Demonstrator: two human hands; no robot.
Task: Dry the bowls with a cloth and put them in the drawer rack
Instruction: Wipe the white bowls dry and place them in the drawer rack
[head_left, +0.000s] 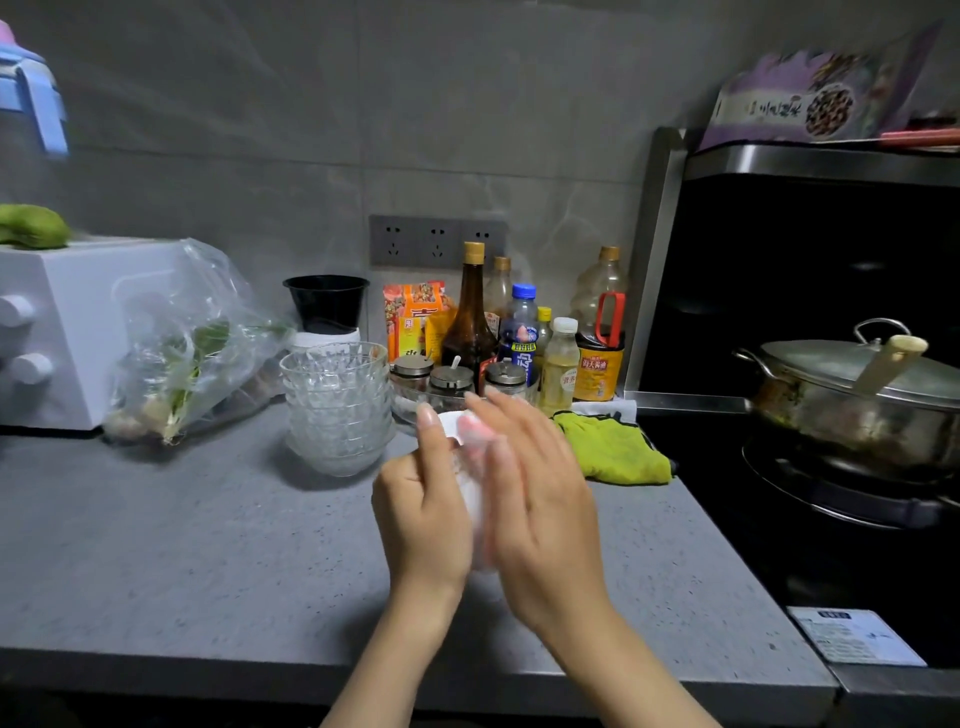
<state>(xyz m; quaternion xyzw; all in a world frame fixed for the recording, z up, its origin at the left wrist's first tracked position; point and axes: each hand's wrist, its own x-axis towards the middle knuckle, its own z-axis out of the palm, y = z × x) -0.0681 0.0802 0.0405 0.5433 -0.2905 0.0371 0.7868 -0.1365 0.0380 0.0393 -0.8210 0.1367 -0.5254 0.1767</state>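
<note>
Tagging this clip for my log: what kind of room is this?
Most likely a home kitchen: a lidded pot sits on a stove, sauce bottles line the wall, and glass bowls are stacked on the counter.

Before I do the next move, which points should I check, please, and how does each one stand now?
1. White cloth held between left hand and right hand: ok.
2. A bowl inside the cloth, already dry: cannot tell, blurred.
3. Stack of glass bowls upright on the countertop: ok.
4. Stack apart from both hands: ok.
5. Drawer rack in view: not ok.
</note>
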